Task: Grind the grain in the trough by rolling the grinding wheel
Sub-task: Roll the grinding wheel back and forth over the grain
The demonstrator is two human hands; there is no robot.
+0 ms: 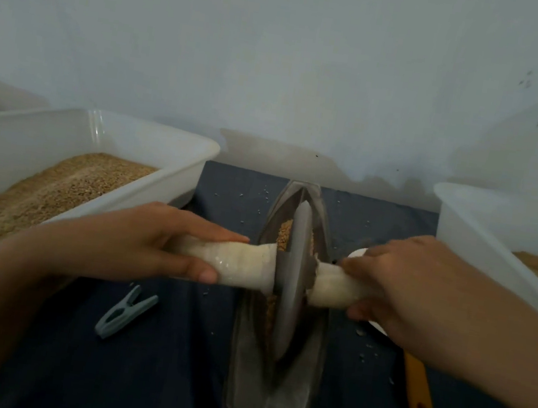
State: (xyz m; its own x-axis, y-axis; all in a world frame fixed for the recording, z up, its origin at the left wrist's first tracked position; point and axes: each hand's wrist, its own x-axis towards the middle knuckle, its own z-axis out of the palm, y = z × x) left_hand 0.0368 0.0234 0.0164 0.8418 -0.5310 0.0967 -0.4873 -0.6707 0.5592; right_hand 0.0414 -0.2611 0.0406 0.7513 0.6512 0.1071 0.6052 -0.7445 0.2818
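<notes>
A narrow grey metal trough [298, 391] shaped like a boat lies lengthwise on a dark blue cloth. A grey grinding wheel [293, 276] stands upright in its groove, with tan grain [284, 235] beside it on the left. A white wrapped axle handle [242, 262] runs through the wheel to both sides. My left hand [148, 238] grips the left end of the handle. My right hand [402, 278] grips the right end.
A white tub [152, 139] filled with grain sits at left, another white tub [486, 220] at right. A grey-blue clothes peg [124, 313] lies on the cloth. An orange tool handle [417, 394] pokes out under my right forearm. A wall stands close behind.
</notes>
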